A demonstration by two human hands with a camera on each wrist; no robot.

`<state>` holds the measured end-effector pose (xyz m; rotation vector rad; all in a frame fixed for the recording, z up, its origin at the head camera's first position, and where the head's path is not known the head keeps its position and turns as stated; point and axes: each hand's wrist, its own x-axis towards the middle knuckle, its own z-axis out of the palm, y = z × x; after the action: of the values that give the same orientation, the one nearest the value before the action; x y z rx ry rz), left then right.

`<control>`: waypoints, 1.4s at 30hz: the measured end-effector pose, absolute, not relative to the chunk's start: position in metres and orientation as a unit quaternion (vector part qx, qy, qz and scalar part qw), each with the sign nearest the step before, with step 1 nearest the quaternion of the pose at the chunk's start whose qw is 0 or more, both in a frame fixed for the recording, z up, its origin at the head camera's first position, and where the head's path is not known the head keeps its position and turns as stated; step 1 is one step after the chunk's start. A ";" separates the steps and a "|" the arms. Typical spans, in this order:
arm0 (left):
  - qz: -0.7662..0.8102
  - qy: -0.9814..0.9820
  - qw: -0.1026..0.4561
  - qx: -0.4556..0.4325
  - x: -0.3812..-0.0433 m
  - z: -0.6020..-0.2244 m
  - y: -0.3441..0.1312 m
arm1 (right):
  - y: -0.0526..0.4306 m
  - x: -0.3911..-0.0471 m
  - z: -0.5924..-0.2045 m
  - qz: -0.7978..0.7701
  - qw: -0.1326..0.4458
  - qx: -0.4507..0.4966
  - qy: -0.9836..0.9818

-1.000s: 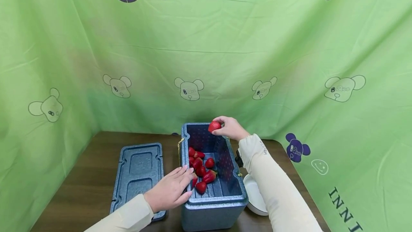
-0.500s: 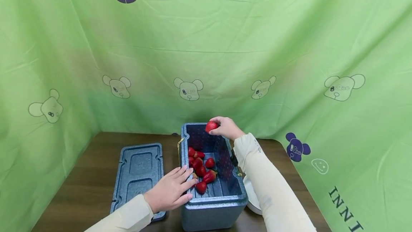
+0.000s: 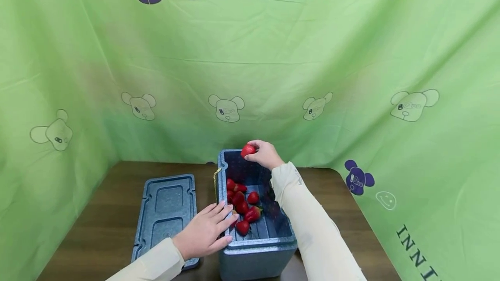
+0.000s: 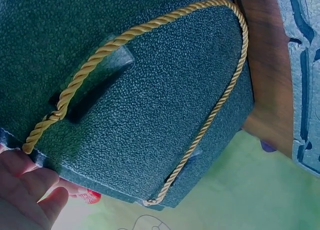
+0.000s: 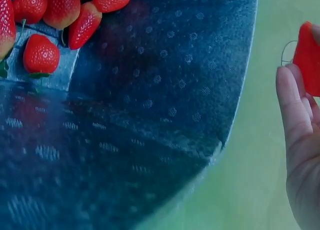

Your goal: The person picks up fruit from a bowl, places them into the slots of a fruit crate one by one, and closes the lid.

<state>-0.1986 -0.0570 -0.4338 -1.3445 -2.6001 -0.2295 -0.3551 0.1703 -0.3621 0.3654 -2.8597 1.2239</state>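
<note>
A deep blue foam box stands on the table with its top uncovered. Several red strawberries lie on its ribbed floor, mostly along the left side; the right wrist view shows some of these strawberries with green leaves. Above the far end of the box, my right hand pinches one strawberry between thumb and fingers. My left hand rests on the box's left rim, fingers extended over the edge. In the left wrist view, a gold rope handle hangs on the box's outer wall beside this hand.
A flat blue lid with recessed panels lies on the brown wooden table left of the box. A green printed curtain hangs behind and around the table. My right sleeve hides the area right of the box.
My right hand has moved left with the strawberry, farther over the box's far end. The white bowl right of the box is now hidden by the sleeve. The left hand stays on the rim.
</note>
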 end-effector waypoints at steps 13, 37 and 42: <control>-0.135 -0.887 0.046 -0.439 -0.199 -0.434 -0.059 | 0.162 -0.356 -0.377 0.409 -0.016 0.102 -0.907; -0.127 -0.885 0.052 -0.445 -0.200 -0.433 -0.059 | 0.155 -0.353 -0.402 0.403 -0.039 0.100 -0.909; -0.115 -0.881 0.077 -0.453 -0.201 -0.434 -0.060 | 0.161 -0.367 -0.423 0.381 -0.009 0.151 -0.912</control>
<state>-0.2012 -0.0598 -0.4344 -1.3584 -2.6392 -0.3443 -0.3671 0.1610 -0.4225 0.4772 -2.8811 1.2038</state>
